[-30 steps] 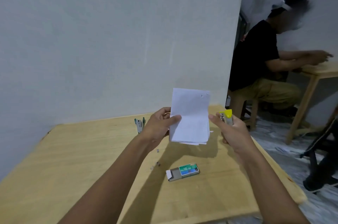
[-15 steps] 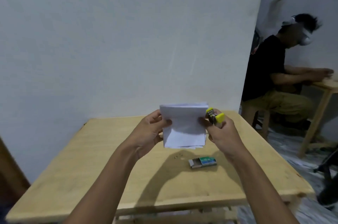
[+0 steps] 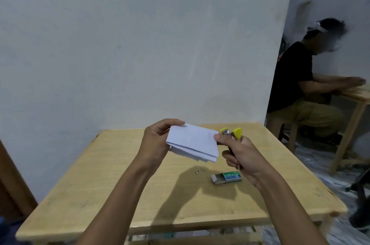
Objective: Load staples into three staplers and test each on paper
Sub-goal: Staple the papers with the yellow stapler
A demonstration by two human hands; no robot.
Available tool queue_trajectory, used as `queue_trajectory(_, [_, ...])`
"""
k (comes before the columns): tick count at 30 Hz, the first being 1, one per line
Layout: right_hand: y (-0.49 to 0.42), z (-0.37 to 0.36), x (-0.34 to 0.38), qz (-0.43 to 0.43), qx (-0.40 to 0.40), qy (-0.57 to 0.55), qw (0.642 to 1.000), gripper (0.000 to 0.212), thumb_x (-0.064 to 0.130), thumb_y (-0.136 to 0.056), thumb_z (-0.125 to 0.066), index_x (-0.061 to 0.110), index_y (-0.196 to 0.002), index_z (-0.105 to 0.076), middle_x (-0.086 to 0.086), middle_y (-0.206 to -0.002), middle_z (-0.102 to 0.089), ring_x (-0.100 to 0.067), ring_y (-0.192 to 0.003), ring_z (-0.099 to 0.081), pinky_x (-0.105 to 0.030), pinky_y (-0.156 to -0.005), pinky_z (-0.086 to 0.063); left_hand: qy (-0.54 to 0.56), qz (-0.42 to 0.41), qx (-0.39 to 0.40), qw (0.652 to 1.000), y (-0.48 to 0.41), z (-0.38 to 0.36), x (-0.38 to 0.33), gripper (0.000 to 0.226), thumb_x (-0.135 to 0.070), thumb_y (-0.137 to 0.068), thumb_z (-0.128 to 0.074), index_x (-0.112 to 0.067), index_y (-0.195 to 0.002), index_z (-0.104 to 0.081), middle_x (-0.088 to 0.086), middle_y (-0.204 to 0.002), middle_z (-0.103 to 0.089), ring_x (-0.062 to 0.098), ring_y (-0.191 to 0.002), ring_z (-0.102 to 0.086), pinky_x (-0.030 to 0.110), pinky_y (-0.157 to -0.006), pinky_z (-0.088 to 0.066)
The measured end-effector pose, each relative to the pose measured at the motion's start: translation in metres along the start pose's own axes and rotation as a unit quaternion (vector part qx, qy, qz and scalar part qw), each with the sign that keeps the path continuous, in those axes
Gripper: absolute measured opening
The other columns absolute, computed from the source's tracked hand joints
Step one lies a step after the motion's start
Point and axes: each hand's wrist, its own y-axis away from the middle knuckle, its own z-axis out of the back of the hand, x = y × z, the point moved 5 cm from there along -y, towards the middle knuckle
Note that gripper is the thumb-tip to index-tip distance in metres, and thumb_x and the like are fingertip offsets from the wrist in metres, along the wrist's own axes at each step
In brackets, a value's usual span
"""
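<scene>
testing step, by my read: slide the folded paper [image 3: 193, 142] corner fully into the mouth of the yellow stapler [image 3: 230, 134] at 3 o'clock, then squeeze. right hand [image 3: 241, 155] clenched round stapler, thumb touching paper edge. left hand [image 3: 157, 140] pinches paper's 9 o'clock edge, above table [image 3: 100, 184].

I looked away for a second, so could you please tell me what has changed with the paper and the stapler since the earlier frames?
The folded paper, upright a second ago, is now tipped nearly flat. The right hand has drawn the yellow stapler off the paper's edge, its jaws now open, thumb touching the paper. The left hand still holds the paper's left side, and the staple box still lies on the table.
</scene>
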Motion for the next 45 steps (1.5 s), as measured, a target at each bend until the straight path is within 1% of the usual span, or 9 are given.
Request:
queue_trajectory(6, [-0.006, 0.002, -0.003, 0.026, -0.034, 0.018, 0.999, 0.014, 0.024, -0.083, -0.077, 0.026, -0.069, -0.074, -0.013, -0.081, -0.034, -0.018, -0.055, -0.014, -0.033, -0.052, -0.012, 0.056, 0.074, 0.036, 0.995, 0.001, 0.006, 0.012, 0.043, -0.006, -0.100, -0.050, -0.034, -0.133, -0.054, 0.004, -0.077, -0.061, 0.020, -0.068, -0.050, 0.027, -0.063, -0.045])
queue_trajectory(12, [-0.010, 0.003, -0.002, 0.025, -0.061, 0.017, 0.998, 0.020, 0.032, -0.087, -0.069, 0.012, -0.084, -0.069, -0.013, -0.081, -0.063, -0.014, -0.046, -0.019, -0.033, -0.052, -0.014, 0.028, 0.064, 0.048, 0.996, 0.008, 0.005, 0.013, 0.021, -0.017, -0.100, -0.053, -0.014, -0.114, -0.069, 0.007, -0.113, -0.074, 0.025, -0.103, -0.068, 0.045, -0.094, -0.050])
queue_trajectory(14, [-0.009, 0.001, -0.002, 0.002, -0.062, -0.015, 0.998, 0.038, 0.045, -0.084, -0.065, 0.008, -0.093, -0.068, -0.004, -0.095, -0.073, -0.013, -0.043, -0.022, -0.028, -0.049, -0.019, 0.014, 0.031, 0.033, 0.999, 0.008, 0.006, 0.010, 0.019, -0.017, -0.098, -0.056, -0.015, -0.107, -0.073, 0.006, -0.107, -0.074, 0.024, -0.098, -0.067, 0.048, -0.092, -0.050])
queue_trajectory(18, [-0.008, 0.001, -0.004, -0.072, -0.048, -0.046, 0.995, 0.042, 0.058, -0.090, -0.055, 0.017, -0.090, -0.065, 0.013, -0.055, -0.058, -0.011, -0.040, -0.022, -0.028, -0.050, -0.018, -0.054, -0.021, 0.029, 0.998, 0.009, 0.008, 0.007, 0.026, -0.002, -0.098, -0.053, -0.019, -0.092, -0.072, -0.004, -0.093, -0.072, 0.017, -0.086, -0.063, 0.039, -0.075, -0.049])
queue_trajectory(22, [-0.006, -0.010, -0.003, -0.078, 0.038, 0.046, 0.995, 0.038, 0.055, -0.086, -0.059, 0.018, -0.087, -0.067, 0.016, -0.051, -0.057, -0.010, -0.041, -0.020, -0.031, -0.054, -0.014, -0.059, -0.033, 0.030, 0.997, 0.011, 0.007, 0.004, 0.030, -0.004, -0.089, -0.058, -0.026, -0.072, -0.071, 0.004, -0.093, -0.074, 0.017, -0.081, -0.066, 0.030, -0.064, -0.049])
queue_trajectory(31, [-0.009, -0.013, -0.006, 0.017, 0.028, 0.093, 0.995, 0.024, 0.031, -0.086, -0.074, 0.012, -0.077, -0.063, 0.007, -0.057, -0.034, -0.022, -0.061, -0.017, -0.032, -0.054, -0.016, 0.004, 0.049, 0.048, 0.998, 0.010, 0.003, 0.012, 0.038, -0.005, -0.101, -0.047, -0.033, -0.126, -0.056, -0.001, -0.068, -0.065, 0.014, -0.058, -0.055, 0.024, -0.058, -0.045])
queue_trajectory(35, [-0.009, -0.010, -0.003, 0.041, 0.012, 0.107, 0.993, 0.016, 0.021, -0.091, -0.069, 0.009, -0.081, -0.066, 0.016, -0.051, -0.049, -0.006, -0.044, -0.035, -0.016, -0.047, -0.027, 0.125, 0.153, 0.086, 0.976, 0.014, 0.002, 0.018, 0.028, -0.023, -0.100, -0.046, -0.012, -0.112, -0.069, 0.009, -0.098, -0.074, 0.019, -0.077, -0.065, 0.028, -0.070, -0.052])
queue_trajectory(38, [-0.009, -0.010, -0.003, 0.053, 0.009, 0.098, 0.994, 0.016, 0.015, -0.092, -0.067, 0.011, -0.077, -0.064, 0.016, -0.050, -0.056, 0.002, -0.043, -0.049, -0.007, -0.045, -0.034, 0.034, 0.135, 0.102, 0.985, 0.017, 0.004, 0.027, 0.034, -0.028, -0.094, -0.059, -0.004, -0.116, -0.069, 0.010, -0.105, -0.074, 0.020, -0.088, -0.067, 0.032, -0.083, -0.056])
queue_trajectory(45, [-0.010, -0.007, -0.014, 0.056, -0.031, 0.071, 0.995, 0.011, 0.022, -0.089, -0.071, 0.012, -0.086, -0.070, 0.013, -0.055, -0.049, -0.006, -0.046, -0.036, -0.017, -0.044, -0.027, -0.019, 0.121, 0.047, 0.991, 0.016, 0.008, 0.039, 0.022, -0.020, -0.094, -0.063, -0.007, -0.108, -0.073, 0.017, -0.106, -0.075, 0.027, -0.093, -0.070, 0.040, -0.090, -0.056])
